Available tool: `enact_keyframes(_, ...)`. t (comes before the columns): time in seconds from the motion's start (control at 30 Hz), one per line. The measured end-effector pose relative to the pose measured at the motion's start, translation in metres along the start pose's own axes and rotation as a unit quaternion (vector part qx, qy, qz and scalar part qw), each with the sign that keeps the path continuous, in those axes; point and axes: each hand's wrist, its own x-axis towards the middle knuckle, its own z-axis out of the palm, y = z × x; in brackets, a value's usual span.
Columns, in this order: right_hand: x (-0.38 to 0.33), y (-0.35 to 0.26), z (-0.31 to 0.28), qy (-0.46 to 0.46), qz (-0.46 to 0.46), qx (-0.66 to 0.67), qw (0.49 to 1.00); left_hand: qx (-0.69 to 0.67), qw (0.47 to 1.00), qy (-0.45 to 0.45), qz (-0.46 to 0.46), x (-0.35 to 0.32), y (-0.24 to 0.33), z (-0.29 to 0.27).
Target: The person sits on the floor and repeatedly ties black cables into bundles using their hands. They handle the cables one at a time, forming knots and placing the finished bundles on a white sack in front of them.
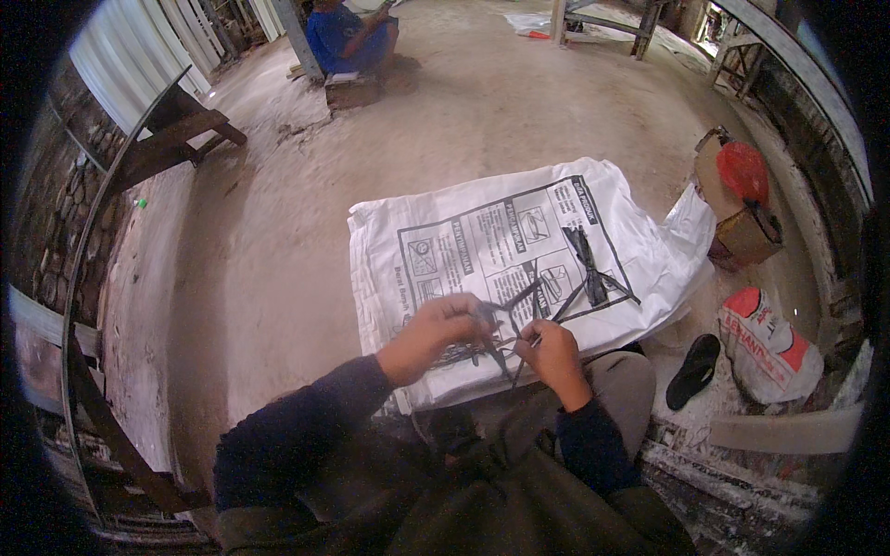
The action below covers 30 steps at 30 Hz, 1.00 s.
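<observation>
1. The person sits low on the dusty concrete floor (278,232), dark sleeves coming in from the lower edge, both hands raised over a white woven sack (482,250) spread flat in front of them.
2. The left hand (436,334) has its grip closed: fingers pinched together on a bunch of thin dark strips (505,324), which stands just above the near edge of the sack.
3. The right hand (552,352) is just beside it, its grip likewise clamped on the same strips, with several loose ends fanning up and out between the two hands.
4. A second small bundle of dark strips (589,269) lies on the sack further out, to the right of the hands and apart from them; its ends splay sideways.
5. The sack is printed with black boxed diagrams and is creased along its right side.
6. To the right, a worn cardboard box (742,232) stands on the floor with a red plastic bag (743,171) in it.
7. Nearer, a white and red sack (769,343) lies crumpled, and a black sandal (693,371) lies just beside it.
8. At the far end another person in a blue shirt (348,37) sits on the floor, well apart.
9. A dark wooden frame (176,139) leans by the stone wall on the left.
</observation>
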Motion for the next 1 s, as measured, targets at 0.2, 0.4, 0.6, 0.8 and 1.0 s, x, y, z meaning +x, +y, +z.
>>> enact_keyframes(0.2, 0.009, 0.011, -0.007, -0.077, 0.093, -0.076, 0.990, -0.095, 0.980, 0.079, 0.159, -0.010, 0.026, -0.025)
enact_keyframes(0.4, 0.010, 0.025, -0.003, -0.092, 0.088, -0.170, 0.977, -0.138, 0.942, 0.159, 0.263, -0.021, 0.046, -0.032)
enact_keyframes(0.6, 0.013, 0.033, 0.000, -0.086, 0.095, -0.182, 0.975, -0.141, 0.932, 0.214, 0.257, -0.024, 0.046, -0.048)
enact_keyframes(0.8, 0.014, 0.037, 0.002, -0.007, 0.074, -0.124, 0.989, 0.014, 0.981, 0.169, 0.099, -0.013, 0.028, -0.029)
enact_keyframes(1.0, 0.011, 0.010, -0.003, 0.013, 0.057, 0.003, 0.998, 0.121, 0.988, 0.085, 0.052, -0.006, 0.008, -0.017)
